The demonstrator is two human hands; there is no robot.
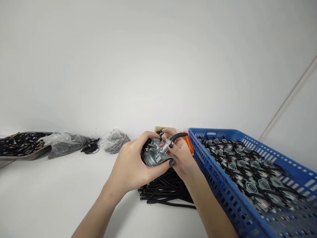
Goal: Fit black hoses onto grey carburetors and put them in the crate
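Observation:
Both of my hands hold one grey metal part [155, 154], a small cast body like a carburetor, above the white table. My left hand [132, 163] wraps round its left side and underside. My right hand [179, 153] grips its right side, and its fingers pinch a short black hose [178, 135] that sticks out from the top of the part. Directly beneath the hands lies a pile of black hose lengths [166, 190].
A blue plastic crate [223, 188] with several similar grey parts stands at the right. At the back left are a metal tray [23, 145] of dark small parts, two clear bags [64, 143] of small metal pieces and a black bundle [90, 146]. An orange object [188, 142] sits behind my hands.

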